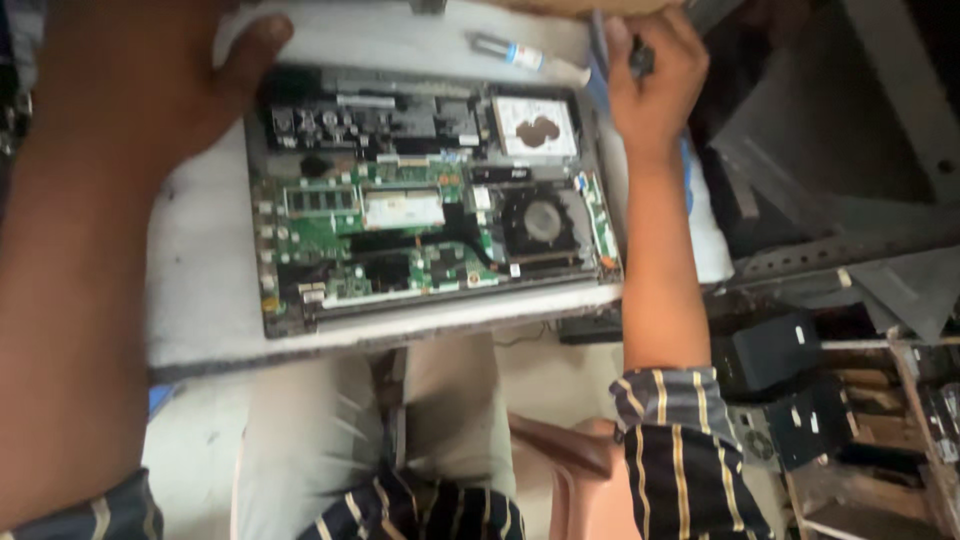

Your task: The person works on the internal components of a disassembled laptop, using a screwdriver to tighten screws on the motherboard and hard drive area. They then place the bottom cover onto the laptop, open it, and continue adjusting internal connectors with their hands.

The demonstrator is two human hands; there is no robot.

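- Opened laptop (430, 200), bottom cover off, lay on a pale board (200, 290) across the lap, green circuit board, round fan (542, 222) and a silver drive (537, 127) all exposed.
- Left hand (150, 80) rested at the far left corner of the laptop, thumb stretched out along the top edge, remaining fingers out of view, so spread or curled could not be told.
- Right hand (655, 75) sat just beyond the far right corner, fingers curled tight around a small dark tool (643, 58), with a blue strip (597, 70) running down beside the fist.
- Small white tube with a blue band (510, 52) lay on the board just above the drive, apart from both hands.
- Striped sleeves (680, 450) and light trousers (330, 430) showed below the board; a tan bag (570, 470) sat by the knee.
- Dark boxes (775, 350) and grey metal sheets (830, 160) were stacked on the right, well apart from the laptop.
- Risk, as a judgement: board balanced on the knees only, so a leg shift could tip the laptop toward the floor.
- Risk, as a judgement: bare thumb near open circuitry could smear or press on parts; a slip of the gripped tool could scratch the drive or fan.
- Risk, as a judgement: loose tube could roll off the far edge.
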